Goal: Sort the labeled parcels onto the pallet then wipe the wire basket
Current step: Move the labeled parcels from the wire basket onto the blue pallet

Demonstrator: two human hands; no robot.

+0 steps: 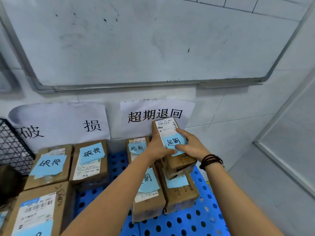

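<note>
Both the left hand (158, 149) and right hand (190, 147) grip a labeled parcel (168, 133) atop the stacked parcels (180, 189). Set off-centre, it could slide onto the blue pallet (196, 220).

A parcel sorting corner in a courier depot or storeroom. Brown cardboard parcels (90, 169) with printed barcode shipping labels sit in groups on a blue perforated plastic pallet (187, 222), each topped with a blue handwritten note (92, 152). Two paper signs, 破损 (59, 123) and 超期退回 (153, 114), are stuck to the white tiled wall (238, 108) under a smudged whiteboard (144, 40). A black wire basket (13, 147) stands at the left.
</note>
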